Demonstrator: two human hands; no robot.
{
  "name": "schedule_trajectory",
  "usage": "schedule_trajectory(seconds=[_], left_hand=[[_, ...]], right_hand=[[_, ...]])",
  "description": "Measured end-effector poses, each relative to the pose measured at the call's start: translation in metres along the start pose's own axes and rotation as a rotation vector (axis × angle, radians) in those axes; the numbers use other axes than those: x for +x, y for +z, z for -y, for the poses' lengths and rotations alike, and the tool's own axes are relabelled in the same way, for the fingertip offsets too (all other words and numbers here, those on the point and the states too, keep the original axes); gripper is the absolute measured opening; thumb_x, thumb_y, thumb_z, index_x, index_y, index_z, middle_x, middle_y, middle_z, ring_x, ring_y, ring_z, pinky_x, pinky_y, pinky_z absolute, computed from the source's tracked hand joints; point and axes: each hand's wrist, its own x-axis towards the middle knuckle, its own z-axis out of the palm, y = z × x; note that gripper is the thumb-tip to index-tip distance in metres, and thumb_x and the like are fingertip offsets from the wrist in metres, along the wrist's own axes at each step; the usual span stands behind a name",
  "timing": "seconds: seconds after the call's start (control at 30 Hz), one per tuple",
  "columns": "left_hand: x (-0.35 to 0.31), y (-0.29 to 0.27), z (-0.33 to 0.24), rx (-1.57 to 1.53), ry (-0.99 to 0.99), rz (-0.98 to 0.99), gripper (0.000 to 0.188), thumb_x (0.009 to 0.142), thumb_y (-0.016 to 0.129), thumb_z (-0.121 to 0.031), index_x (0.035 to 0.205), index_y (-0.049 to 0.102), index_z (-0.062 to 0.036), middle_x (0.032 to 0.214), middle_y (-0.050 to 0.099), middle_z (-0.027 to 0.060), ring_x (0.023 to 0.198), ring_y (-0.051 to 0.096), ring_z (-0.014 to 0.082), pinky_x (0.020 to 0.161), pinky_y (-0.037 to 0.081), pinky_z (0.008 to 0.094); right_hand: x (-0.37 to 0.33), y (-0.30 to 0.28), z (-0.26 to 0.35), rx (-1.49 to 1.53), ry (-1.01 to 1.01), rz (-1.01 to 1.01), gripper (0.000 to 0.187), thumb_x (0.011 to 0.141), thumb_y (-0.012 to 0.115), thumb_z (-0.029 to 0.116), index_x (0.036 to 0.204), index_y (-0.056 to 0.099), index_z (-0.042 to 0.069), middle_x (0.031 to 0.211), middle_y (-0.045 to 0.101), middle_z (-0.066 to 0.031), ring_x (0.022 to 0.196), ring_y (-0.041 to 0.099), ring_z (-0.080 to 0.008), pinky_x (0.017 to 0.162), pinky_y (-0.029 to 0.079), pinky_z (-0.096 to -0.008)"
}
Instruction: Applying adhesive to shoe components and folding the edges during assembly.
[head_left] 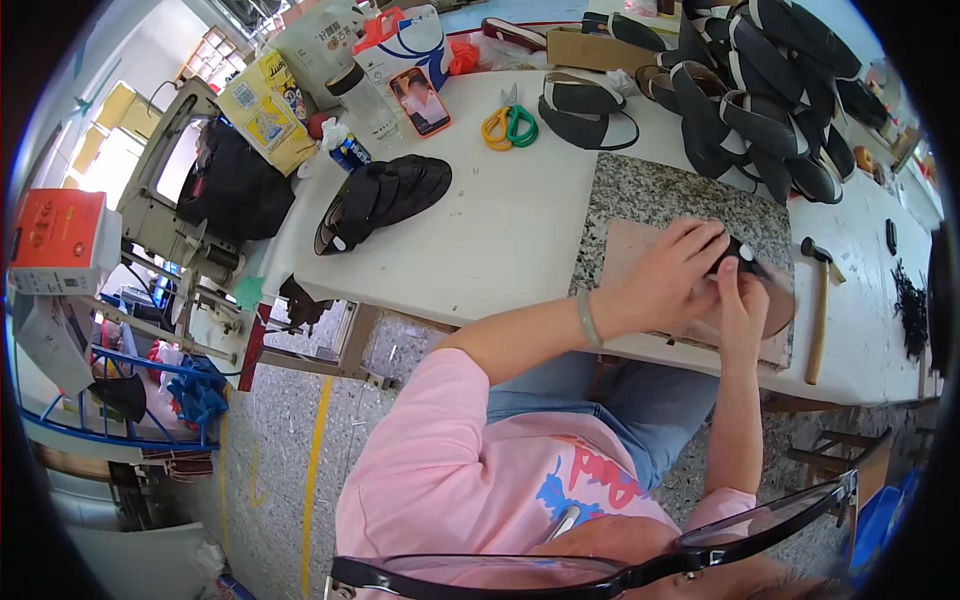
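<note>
Over a speckled stone slab [690, 190] at the table's front right, both my hands grip a dark shoe upper [738, 252] with a small white patch. Its brownish part [780, 312] is smeared by motion. My left hand [660, 280], with a pale bangle at the wrist, has its fingers curled over the upper's left side. My right hand [740, 305] pinches it from the near side, thumb pointing up. Much of the piece is hidden by my fingers. A flat pinkish-beige board [625, 250] lies beneath my hands on the slab.
A hammer [820, 300] lies right of the slab, near black strips [908, 310]. Dark shoe uppers [760, 110] are heaped at the back right; another upper [580, 105] lies nearer. Scissors [510, 125], a phone [420, 100], a black shoe [385, 200] and a sewing machine [165, 215] stand leftward.
</note>
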Motion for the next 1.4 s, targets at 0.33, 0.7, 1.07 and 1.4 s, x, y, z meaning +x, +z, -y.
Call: schedule_trajectory(seconds=[0.33,0.7,1.07,1.4], left_hand=[[-0.012,-0.030,-0.005,-0.580,-0.698,0.158,0.017,0.092,0.064,-0.015,0.099,0.058,-0.0012,0.097,0.062,0.0027,0.088,0.056,0.0099,0.080,0.046,0.0264],[-0.062,-0.020,0.005,-1.188,-1.154,-0.013,0.021,0.090,0.067,-0.029,0.095,0.067,-0.0078,0.082,0.061,-0.0049,0.070,0.052,0.0031,0.065,0.042,0.0184],[-0.066,-0.015,0.002,-1.037,-1.157,0.139,0.017,0.091,0.066,-0.022,0.097,0.065,-0.0057,0.078,0.059,-0.0058,0.067,0.048,0.0015,0.061,0.037,0.0168],[-0.058,-0.020,-0.006,-1.118,-1.089,0.118,0.018,0.091,0.065,-0.020,0.102,0.062,-0.0054,0.084,0.060,-0.0044,0.072,0.051,0.0027,0.063,0.039,0.0180]], right_hand=[[-0.002,0.008,0.035,0.168,-0.296,0.219,0.026,0.086,0.068,0.005,0.109,0.059,-0.003,0.098,0.064,-0.0039,0.089,0.058,-0.0094,0.081,0.048,-0.0249],[-0.020,0.022,0.006,-0.146,-0.273,0.270,0.024,0.079,0.071,0.000,0.102,0.062,-0.002,0.088,0.066,-0.0044,0.080,0.059,-0.0088,0.073,0.048,-0.0245],[-0.036,0.019,-0.022,0.146,-0.131,0.260,0.026,0.080,0.072,0.000,0.100,0.055,0.001,0.086,0.064,-0.0024,0.079,0.057,-0.0064,0.071,0.046,-0.0234],[-0.041,0.015,-0.008,0.120,-0.075,0.301,0.028,0.077,0.073,0.000,0.100,0.057,0.000,0.089,0.065,-0.0033,0.082,0.058,-0.0087,0.072,0.046,-0.0237]])
